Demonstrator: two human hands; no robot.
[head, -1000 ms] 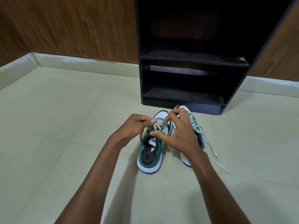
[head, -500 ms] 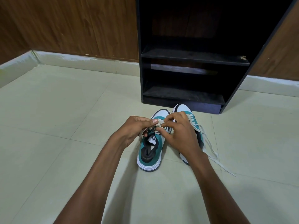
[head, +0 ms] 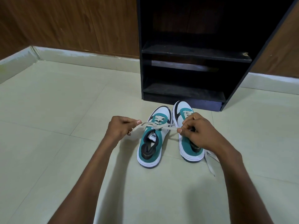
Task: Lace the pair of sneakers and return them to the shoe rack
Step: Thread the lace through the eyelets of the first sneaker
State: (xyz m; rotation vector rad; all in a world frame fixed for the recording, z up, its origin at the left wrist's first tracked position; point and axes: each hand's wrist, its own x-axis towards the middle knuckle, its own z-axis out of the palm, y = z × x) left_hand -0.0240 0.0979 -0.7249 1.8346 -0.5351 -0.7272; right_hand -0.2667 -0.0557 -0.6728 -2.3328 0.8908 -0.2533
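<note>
Two teal-and-white sneakers (head: pixel 151 139) (head: pixel 187 131) at centre frame, two bare hands (head: pixel 120 128) (head: pixel 198 130), one black shoe rack (head: pixel 194 54) at upper right, two shelves visible inside it, two cream laces (head: pixel 159 125) (head: pixel 210 164)

Both forearms extended; left hand (head: pixel 120 127) and right hand (head: pixel 196 128) pinched shut, spread apart

Soft even indoor light, faint shadows under the arms, dark shelf interior, wide-angle bending at edges
</note>
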